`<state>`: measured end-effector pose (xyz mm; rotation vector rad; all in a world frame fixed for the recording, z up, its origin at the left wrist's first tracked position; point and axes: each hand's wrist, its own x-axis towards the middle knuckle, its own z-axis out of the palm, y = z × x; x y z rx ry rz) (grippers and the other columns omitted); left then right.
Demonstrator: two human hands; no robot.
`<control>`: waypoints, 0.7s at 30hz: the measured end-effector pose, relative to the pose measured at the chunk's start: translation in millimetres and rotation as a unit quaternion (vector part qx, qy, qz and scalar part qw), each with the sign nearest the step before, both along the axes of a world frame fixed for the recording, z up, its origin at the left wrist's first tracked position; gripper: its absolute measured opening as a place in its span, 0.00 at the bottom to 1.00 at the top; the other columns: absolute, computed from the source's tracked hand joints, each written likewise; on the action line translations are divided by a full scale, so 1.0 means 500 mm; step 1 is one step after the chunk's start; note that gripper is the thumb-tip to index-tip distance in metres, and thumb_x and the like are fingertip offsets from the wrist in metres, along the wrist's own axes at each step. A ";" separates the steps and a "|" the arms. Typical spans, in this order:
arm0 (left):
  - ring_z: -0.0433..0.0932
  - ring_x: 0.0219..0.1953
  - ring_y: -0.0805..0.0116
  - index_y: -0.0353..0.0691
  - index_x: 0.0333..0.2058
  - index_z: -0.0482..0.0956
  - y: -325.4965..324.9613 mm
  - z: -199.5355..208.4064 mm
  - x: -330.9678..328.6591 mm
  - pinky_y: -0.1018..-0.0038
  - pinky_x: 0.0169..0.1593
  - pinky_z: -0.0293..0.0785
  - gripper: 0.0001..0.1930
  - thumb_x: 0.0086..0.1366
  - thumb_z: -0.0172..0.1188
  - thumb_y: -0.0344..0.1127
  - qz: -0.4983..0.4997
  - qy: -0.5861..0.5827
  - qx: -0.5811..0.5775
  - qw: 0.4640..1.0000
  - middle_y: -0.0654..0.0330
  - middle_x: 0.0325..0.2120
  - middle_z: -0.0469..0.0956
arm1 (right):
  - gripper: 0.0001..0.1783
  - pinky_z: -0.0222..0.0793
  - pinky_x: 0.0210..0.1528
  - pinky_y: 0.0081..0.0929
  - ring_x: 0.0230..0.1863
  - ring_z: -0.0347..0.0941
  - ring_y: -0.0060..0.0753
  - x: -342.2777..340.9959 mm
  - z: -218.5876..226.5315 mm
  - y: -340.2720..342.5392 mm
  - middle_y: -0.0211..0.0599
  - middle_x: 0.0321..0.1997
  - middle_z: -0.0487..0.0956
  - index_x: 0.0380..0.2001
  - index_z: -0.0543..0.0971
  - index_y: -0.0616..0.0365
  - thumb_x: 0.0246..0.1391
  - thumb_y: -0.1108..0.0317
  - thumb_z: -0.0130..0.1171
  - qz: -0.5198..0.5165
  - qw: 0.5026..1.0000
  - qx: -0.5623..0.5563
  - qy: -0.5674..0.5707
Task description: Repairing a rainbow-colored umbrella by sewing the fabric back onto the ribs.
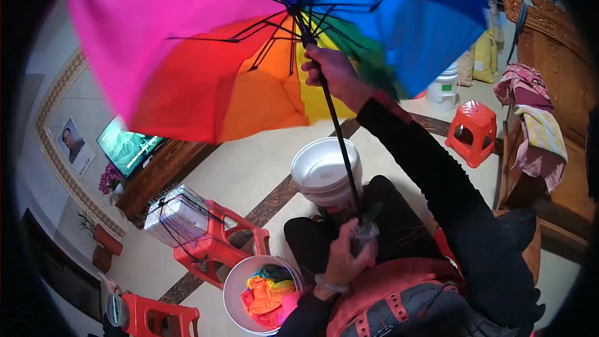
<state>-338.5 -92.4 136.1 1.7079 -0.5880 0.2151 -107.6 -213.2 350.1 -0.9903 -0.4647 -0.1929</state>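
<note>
A rainbow umbrella is spread partway, its canopy slack and its underside with the thin black ribs facing me. My right hand is closed around the black shaft close under the ribs, by the runner. Lower down, in front of my lap, my left hand is wrapped around the umbrella's handle, which looks clear or glossy. Left of my knee, a white bucket holds crumpled rainbow cloth.
Before my knees stands another white bucket. Red plastic stools stand left, one bearing a wrapped stack; another stool is at right beside a carved wooden bench draped with towels. A lit screen sits far left.
</note>
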 end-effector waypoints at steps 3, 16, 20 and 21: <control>0.72 0.25 0.76 0.34 0.47 0.63 -0.017 -0.041 -0.041 0.78 0.30 0.70 0.22 0.54 0.56 0.32 -0.020 -0.018 0.011 1.000 0.62 0.23 0.73 | 0.13 0.71 0.19 0.22 0.13 0.64 0.17 0.026 0.024 -0.046 0.31 0.20 0.72 0.28 0.70 0.57 0.53 0.58 0.53 -0.043 0.999 0.024 0.014; 0.74 0.30 0.75 0.34 0.50 0.62 -0.020 0.000 -0.037 0.77 0.36 0.71 0.26 0.52 0.58 0.33 -0.075 -0.016 0.034 0.997 0.59 0.29 0.76 | 0.21 0.72 0.28 0.22 0.28 0.71 0.25 -0.017 -0.126 -0.113 0.36 0.40 0.72 0.54 0.61 0.55 0.58 0.66 0.44 -0.151 0.961 -0.068 -0.222; 0.73 0.30 0.76 0.34 0.50 0.62 -0.026 0.032 -0.048 0.79 0.36 0.70 0.25 0.55 0.59 0.35 -0.115 0.016 -0.002 0.993 0.59 0.30 0.76 | 0.19 0.69 0.32 0.18 0.34 0.69 0.21 0.011 -0.161 -0.128 0.35 0.43 0.71 0.53 0.63 0.56 0.58 0.69 0.43 -0.295 0.861 -0.229 -0.347; 0.73 0.30 0.76 0.34 0.49 0.63 -0.030 0.024 -0.046 0.80 0.36 0.70 0.23 0.56 0.58 0.35 -0.161 0.088 -0.104 0.977 0.59 0.30 0.76 | 0.19 0.68 0.32 0.17 0.35 0.69 0.20 0.029 -0.155 -0.142 0.34 0.42 0.71 0.53 0.64 0.55 0.58 0.69 0.43 -0.252 0.893 -0.195 -0.318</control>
